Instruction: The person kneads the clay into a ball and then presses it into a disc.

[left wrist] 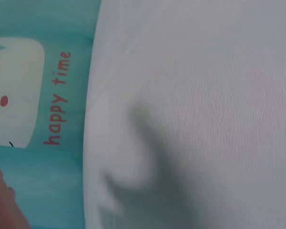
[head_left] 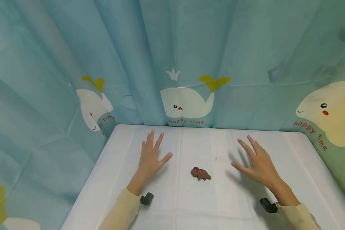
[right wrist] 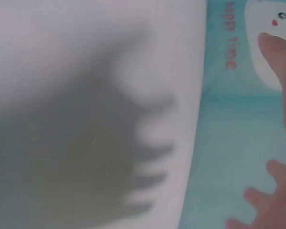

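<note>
A small reddish-brown toy figure, with a dinosaur-like outline, lies on the white-covered table between the two hands. To its left, my left hand is held above the cloth with fingers spread and nothing in its grasp. On the other side, my right hand hovers over the table, fingers apart and holding nothing. Neither hand touches the figure. The left wrist view catches only a sliver of that hand at its edge. Thumb and fingertips of the right hand show in the right wrist view, where the figure is out of sight.
A blue-green curtain printed with white whales and "happy time" surrounds the table's back and sides. Each wrist carries a small black device, one by the left cuff and another by the right. Hand shadows fall on the cloth.
</note>
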`<state>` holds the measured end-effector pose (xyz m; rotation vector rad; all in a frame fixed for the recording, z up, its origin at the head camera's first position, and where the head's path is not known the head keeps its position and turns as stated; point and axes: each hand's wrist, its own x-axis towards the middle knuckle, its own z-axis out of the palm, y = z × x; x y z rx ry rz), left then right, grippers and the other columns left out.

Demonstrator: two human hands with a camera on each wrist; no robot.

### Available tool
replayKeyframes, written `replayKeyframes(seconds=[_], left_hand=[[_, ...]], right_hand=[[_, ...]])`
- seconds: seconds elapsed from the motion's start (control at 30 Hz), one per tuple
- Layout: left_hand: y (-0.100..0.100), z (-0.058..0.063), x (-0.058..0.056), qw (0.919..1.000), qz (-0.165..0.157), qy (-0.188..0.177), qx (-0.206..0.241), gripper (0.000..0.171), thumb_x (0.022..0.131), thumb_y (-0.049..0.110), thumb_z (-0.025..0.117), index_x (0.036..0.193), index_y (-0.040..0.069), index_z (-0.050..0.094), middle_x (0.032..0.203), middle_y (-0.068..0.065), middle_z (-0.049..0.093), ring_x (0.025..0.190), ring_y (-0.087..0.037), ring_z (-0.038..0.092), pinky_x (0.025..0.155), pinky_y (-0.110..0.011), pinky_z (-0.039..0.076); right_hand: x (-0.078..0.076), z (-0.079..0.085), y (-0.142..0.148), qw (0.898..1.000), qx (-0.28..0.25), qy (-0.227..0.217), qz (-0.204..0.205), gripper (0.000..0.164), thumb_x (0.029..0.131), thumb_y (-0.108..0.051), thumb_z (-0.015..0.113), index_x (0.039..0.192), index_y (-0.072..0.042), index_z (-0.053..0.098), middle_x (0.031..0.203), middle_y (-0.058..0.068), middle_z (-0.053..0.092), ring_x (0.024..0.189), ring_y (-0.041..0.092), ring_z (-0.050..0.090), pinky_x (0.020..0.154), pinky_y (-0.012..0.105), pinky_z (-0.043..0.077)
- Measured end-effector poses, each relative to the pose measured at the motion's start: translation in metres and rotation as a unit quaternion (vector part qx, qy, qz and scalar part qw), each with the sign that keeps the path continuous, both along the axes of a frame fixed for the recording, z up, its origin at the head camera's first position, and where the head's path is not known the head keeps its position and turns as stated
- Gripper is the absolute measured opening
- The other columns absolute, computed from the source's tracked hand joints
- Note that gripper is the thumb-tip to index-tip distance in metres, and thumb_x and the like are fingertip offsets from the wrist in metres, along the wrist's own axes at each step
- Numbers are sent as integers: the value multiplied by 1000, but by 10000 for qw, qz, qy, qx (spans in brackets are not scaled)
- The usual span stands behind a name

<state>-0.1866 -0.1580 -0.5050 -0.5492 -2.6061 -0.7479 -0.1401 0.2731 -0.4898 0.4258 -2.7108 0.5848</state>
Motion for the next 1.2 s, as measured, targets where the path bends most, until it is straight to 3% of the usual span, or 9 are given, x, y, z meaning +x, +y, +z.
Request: replayKeyframes(seconds=[0.13, 0.33, 0.47, 0.63, 0.77, 0.9, 1.2], left_hand=[[7, -5, 1, 9979, -273, -297, 509, 91, 97, 78, 39, 166, 21, 22, 169, -23, 12, 153, -49, 16, 113, -77, 12], [18, -2, 2, 9905, -645, -611, 1046, 83, 99, 51, 62, 166, 23, 21, 170, -21, 9, 154, -44, 16, 113, -77, 11], [22, 1, 1, 9871, -756, -635, 1258, 82, 99, 40, 65, 166, 23, 20, 170, -22, 8, 154, -44, 16, 112, -79, 12], [24, 2, 1, 9835, -763, -646, 1510, 79, 100, 40, 62, 165, 19, 22, 170, -22, 9, 154, -45, 17, 111, -80, 11], [26, 2, 2, 9778, -746, -864, 1759, 79, 100, 37, 61, 166, 21, 20, 170, -20, 8, 155, -42, 13, 114, -76, 10], [26, 4, 2, 9736, -768, -921, 1943, 79, 101, 35, 61, 166, 23, 19, 170, -19, 7, 155, -41, 12, 115, -74, 13], [25, 6, 2, 9618, -930, -954, 2391, 75, 103, 35, 57, 166, 22, 19, 171, -15, 8, 155, -42, 12, 113, -76, 16]], right_hand=[[-6, 2, -22, 9971, -218, -298, 660, 87, 82, -38, 87, 156, -21, 44, 156, 23, 40, 128, 53, 49, 92, 72, 43], [-16, 6, -59, 9840, -454, -813, 1520, 64, 88, -30, 84, 145, -16, 60, 153, 16, 48, 120, 42, 55, 92, 59, 49], [-18, 6, -84, 9735, -421, -1171, 1919, 58, 88, -27, 83, 141, -13, 64, 148, 16, 53, 121, 40, 56, 94, 57, 49], [-14, 6, -109, 9618, -158, -1803, 2056, 58, 90, -27, 82, 143, -16, 62, 138, 11, 59, 119, 37, 58, 92, 56, 51], [-12, 7, -120, 9562, 193, -2051, 2078, 55, 89, -25, 83, 140, -18, 65, 124, 8, 64, 108, 31, 65, 79, 51, 55], [-11, 8, -125, 9548, 421, -2144, 2016, 53, 86, -24, 85, 136, -19, 68, 113, 5, 67, 100, 25, 66, 73, 47, 55], [-9, 8, -126, 9526, 319, -2031, 2242, 36, 85, -14, 85, 119, -17, 74, 98, -3, 72, 88, 14, 65, 75, 42, 54]])
